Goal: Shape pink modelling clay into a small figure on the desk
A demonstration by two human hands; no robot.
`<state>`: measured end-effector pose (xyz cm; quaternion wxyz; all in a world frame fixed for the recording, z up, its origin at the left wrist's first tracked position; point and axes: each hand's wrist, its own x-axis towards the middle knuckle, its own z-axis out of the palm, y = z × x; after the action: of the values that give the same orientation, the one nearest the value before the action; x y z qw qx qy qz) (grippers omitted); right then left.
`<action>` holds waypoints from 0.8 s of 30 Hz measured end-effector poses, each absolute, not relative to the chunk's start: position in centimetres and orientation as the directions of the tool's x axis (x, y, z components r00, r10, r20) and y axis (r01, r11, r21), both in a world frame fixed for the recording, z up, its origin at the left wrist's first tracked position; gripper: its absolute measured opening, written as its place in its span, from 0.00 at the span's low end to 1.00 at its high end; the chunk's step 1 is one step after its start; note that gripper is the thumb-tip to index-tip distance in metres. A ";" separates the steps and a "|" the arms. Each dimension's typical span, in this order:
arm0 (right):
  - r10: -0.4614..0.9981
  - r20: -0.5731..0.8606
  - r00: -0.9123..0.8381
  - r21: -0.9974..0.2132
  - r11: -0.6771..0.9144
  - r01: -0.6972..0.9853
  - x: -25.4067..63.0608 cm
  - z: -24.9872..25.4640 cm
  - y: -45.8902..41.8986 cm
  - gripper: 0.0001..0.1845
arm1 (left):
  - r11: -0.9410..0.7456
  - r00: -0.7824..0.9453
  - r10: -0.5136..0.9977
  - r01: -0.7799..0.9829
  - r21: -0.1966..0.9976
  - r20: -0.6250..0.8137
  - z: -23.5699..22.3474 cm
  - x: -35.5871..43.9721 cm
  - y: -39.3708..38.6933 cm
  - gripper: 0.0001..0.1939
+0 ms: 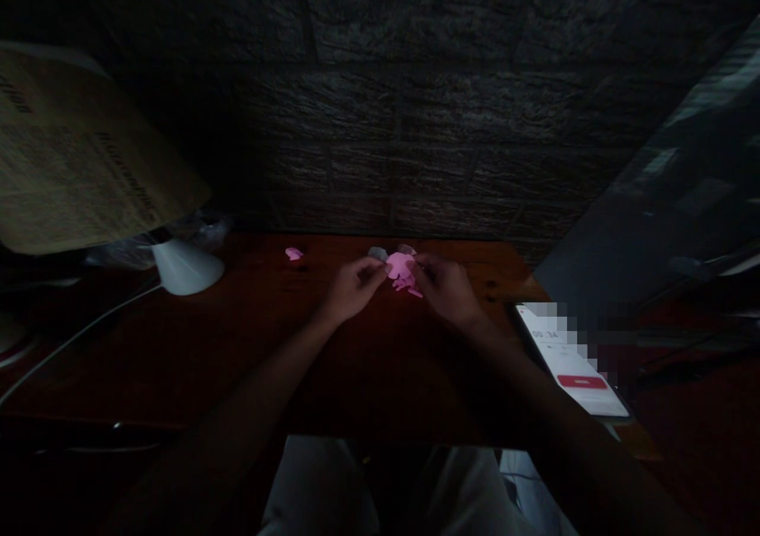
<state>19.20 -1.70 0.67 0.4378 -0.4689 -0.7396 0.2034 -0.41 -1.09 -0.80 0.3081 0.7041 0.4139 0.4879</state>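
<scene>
A small pink paper piece (400,269) with several petal-like lobes is held between both hands over the dark red-brown table (249,338). My left hand (351,287) pinches its left side with fingers closed. My right hand (446,289) pinches its right side, fingers closed too. Two pale grey scraps (378,252) lie just behind the hands. A separate small pink scrap (293,253) lies on the table further left.
A phone (571,359) with a lit timer screen lies at the table's right edge. A white lamp base (185,267) with a cable stands at the left, under a cardboard box (77,156). A dark brick-pattern wall rises behind the table.
</scene>
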 end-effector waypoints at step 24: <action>0.866 0.454 -0.211 -0.659 0.485 0.574 19.3 0.7 -1.6 0.12 | -0.490 0.148 0.872 0.239 0.839 0.467 -1.1 -0.1 -1.0 0.09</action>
<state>19.32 -1.56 0.65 0.4108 -0.4754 -0.7575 0.1775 -0.10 -1.05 -1.11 0.3072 0.6924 0.4011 0.5151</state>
